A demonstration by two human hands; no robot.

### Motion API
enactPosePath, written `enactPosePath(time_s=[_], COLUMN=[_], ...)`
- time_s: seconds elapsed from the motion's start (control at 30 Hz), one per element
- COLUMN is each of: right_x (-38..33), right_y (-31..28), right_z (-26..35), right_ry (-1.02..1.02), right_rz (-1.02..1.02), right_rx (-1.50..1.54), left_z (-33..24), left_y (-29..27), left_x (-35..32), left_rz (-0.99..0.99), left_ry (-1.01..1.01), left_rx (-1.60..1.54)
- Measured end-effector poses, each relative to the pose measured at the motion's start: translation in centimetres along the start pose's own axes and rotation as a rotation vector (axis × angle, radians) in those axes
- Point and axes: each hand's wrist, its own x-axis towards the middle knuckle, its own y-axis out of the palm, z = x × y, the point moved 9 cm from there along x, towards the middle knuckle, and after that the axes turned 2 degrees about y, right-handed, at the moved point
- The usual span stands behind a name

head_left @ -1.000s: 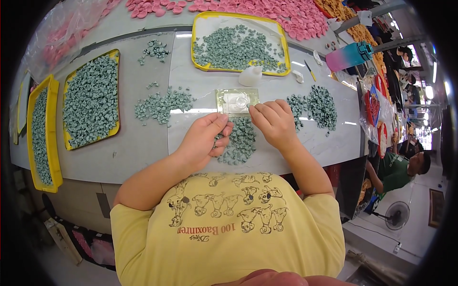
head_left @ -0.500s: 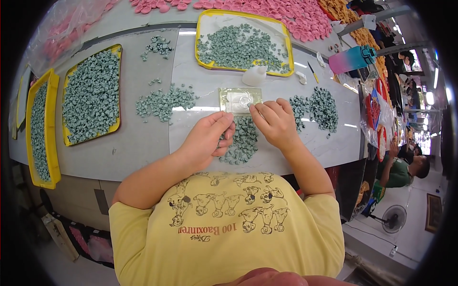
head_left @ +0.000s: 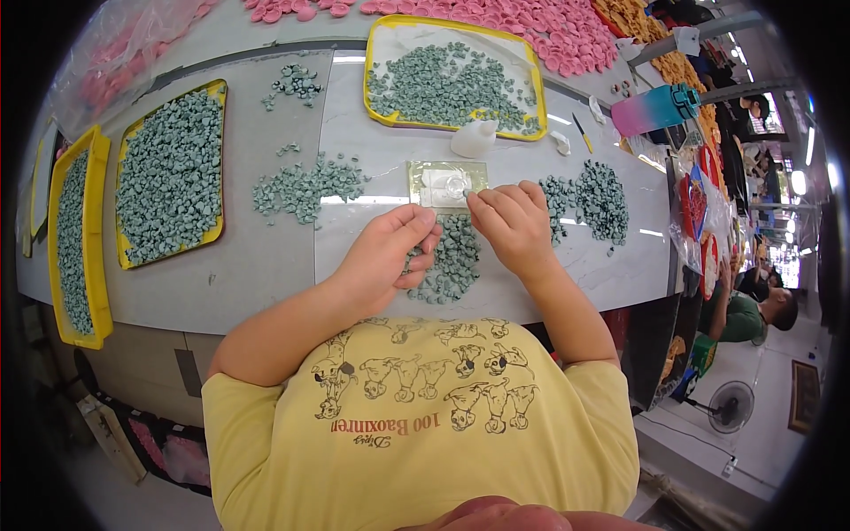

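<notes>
Closely bent over a small clear square plate (head_left: 447, 182) on the pale desk (head_left: 266, 265), amid grey-green pieces.

Head view: left hand (head_left: 385, 257) curled over the near pile of green pieces (head_left: 453, 262), fingers bunched shut, contents hidden. Right hand (head_left: 512, 223) pinching at the plate's edge, fingertips (head_left: 478, 199) closed on something too small to tell. Likely risks: nudging the plate askew, or scattering piles toward the yellow tray (head_left: 452, 75) and white bottle (head_left: 474, 139) just behind.

Matt grey-green pieces (head_left: 456, 257) lie on a glossy marble-look tabletop (head_left: 584, 265) beside a clear plastic sheet (head_left: 447, 183).
</notes>
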Motion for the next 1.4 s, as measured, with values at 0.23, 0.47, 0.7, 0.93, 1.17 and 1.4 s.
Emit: enactPosePath(time_s=[0.23, 0.47, 0.7, 0.93, 1.17, 1.4], right_x=[0.2, 0.4, -3.0, -3.6, -0.5, 0.9], right_y=[0.2, -0.3, 2.7, 4.0, -0.3, -3.0], right_z=[1.0, 0.3, -3.0, -1.5, -0.3, 1.9], right_ry=[-0.071, 0.037, 1.048, 1.210, 0.573, 0.166], right_rz=[0.040, -0.046, -0.161, -0.097, -0.191, -0.258], right_rx=[-0.080, 0.080, 1.359, 1.640, 0.964, 0.650], left_z=[0.0, -0.2, -0.1, 0.1, 0.5, 0.5], left_y=[0.0, 0.0, 0.7, 1.2, 1.7, 1.7], left_x=[0.0, 0.0, -0.3, -0.3, -0.7, -0.6], left_rz=[0.006, 0.013, 0.055, 0.139, 0.190, 0.202], left_ry=[0.005, 0.012, 0.002, 0.000, -0.070, -0.053], left_rx=[0.007, 0.014, 0.024, 0.013, 0.005, 0.009])
